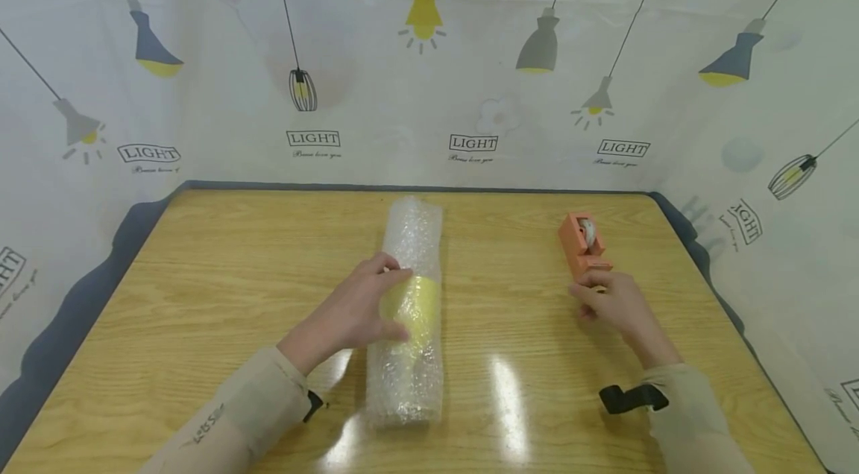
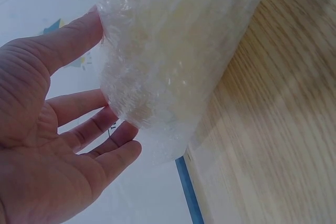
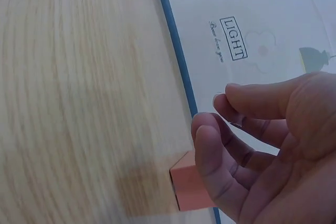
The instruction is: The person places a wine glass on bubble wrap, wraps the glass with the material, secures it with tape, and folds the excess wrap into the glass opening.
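A long bundle of bubble wrap (image 1: 406,384) lies lengthwise on the wooden table, with something yellow showing through its middle. My left hand (image 1: 356,302) rests on its left side, thumb and fingers spread apart. In the left wrist view, the fingertips (image 2: 123,132) touch the wrap's edge. Off to the right stands an orange tape dispenser (image 1: 573,243) with a roll in it. Right at its near end, my right hand (image 1: 614,302) has thumb and index finger brought together. A small clear glint of tape (image 3: 234,125) shows by those fingertips in the right wrist view.
Behind the table (image 1: 241,250) and along both sides hangs a pale cloth (image 1: 376,109) printed with lamps. Dark blue edging (image 1: 537,190) borders the tabletop. A black strap (image 1: 631,398) hangs at my right wrist.
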Demonstrator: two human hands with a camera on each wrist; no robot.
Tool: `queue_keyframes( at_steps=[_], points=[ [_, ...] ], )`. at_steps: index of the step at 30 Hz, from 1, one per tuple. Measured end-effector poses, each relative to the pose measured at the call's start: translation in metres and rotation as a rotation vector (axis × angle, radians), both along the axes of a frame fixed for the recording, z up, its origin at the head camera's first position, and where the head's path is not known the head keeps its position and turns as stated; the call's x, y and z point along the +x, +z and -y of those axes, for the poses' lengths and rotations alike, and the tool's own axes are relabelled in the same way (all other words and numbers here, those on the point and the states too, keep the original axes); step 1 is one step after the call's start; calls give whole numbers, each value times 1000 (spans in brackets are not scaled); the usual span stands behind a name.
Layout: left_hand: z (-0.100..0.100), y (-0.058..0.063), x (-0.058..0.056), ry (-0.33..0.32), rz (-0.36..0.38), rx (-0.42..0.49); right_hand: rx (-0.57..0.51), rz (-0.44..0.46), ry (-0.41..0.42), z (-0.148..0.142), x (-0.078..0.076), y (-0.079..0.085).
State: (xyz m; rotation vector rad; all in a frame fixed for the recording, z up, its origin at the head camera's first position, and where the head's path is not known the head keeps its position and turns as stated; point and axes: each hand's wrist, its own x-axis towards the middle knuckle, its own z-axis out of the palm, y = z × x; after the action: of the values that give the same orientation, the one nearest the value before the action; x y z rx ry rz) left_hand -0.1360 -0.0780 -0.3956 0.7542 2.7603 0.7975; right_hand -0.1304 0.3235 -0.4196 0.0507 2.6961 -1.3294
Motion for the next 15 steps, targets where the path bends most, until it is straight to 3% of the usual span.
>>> queue_keyframes(
  at_steps=[15],
  points=[
    [2, 0, -1, 2, 4, 8, 20, -35, 139, 30, -6, 12]
  ],
)
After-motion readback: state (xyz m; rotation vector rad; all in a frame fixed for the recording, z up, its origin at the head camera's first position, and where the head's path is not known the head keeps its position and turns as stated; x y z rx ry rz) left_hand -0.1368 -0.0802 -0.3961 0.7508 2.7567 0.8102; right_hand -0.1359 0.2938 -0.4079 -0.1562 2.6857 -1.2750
